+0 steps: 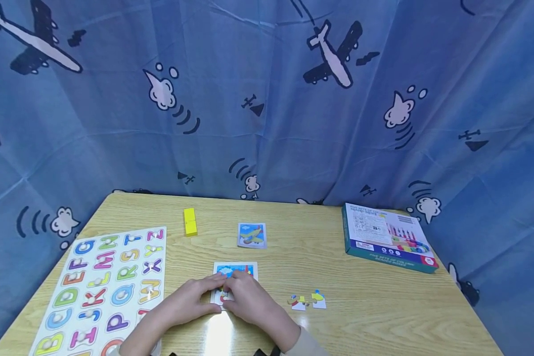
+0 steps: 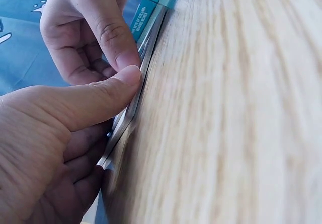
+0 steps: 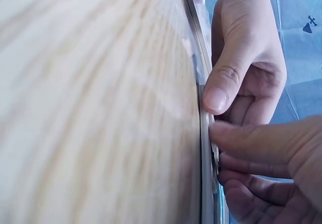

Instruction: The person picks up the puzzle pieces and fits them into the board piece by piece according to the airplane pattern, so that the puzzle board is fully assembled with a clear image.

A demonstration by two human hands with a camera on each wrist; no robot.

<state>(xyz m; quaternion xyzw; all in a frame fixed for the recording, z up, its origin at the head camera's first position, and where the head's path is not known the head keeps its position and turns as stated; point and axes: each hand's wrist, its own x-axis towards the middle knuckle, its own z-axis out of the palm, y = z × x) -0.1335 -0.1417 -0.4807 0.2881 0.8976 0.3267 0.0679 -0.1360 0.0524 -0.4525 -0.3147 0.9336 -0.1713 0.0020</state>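
Observation:
A small jigsaw board (image 1: 253, 267) with a white border and blue sky picture lies flat near the table's front, partly covered by both hands. My left hand (image 1: 191, 300) grips its left side, the thumb along the near edge (image 2: 132, 105) and the fingers round the side. My right hand (image 1: 252, 300) is over the middle of the board, its thumb and fingertips pinching a thin puzzle piece (image 3: 215, 156) low at the surface; the hands mostly hide this piece. To the right lie loose puzzle pieces (image 1: 318, 299) in yellow, red and white.
A square airplane picture (image 1: 251, 235) lies beyond the board. Two yellow blocks (image 1: 190, 222) stand at the back left. A large alphabet peg board (image 1: 132, 237) fills the left side, under my left forearm. A teal-edged box (image 1: 389, 237) sits at the back right, before a blue curtain (image 1: 267, 99).

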